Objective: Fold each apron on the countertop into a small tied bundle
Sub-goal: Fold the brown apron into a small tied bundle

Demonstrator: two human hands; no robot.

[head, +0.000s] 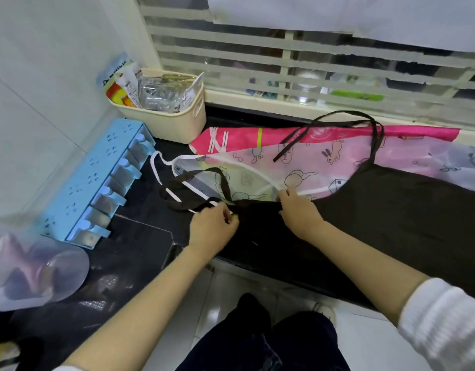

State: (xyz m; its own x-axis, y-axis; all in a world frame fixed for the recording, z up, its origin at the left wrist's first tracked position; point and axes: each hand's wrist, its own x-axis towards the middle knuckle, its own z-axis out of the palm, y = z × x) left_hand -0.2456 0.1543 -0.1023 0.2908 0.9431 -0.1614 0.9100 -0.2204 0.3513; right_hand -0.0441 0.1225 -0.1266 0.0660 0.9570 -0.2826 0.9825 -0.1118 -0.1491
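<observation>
Dark brown cloth is bunching between the curled fingers [227,213] of the left hand [213,228], which is pinching the bib corner of the dark brown fabric apron [391,210]. The right hand [298,210] is gripping the same top hem just beside it, fingers bent over the edge. This apron is lying along the front edge of the black stone countertop [140,245], overlapping a pink translucent cartoon-printed plastic apron [311,156] spreading toward the back edge. A cream plastic basket [164,123] is sitting near the back left corner.
</observation>
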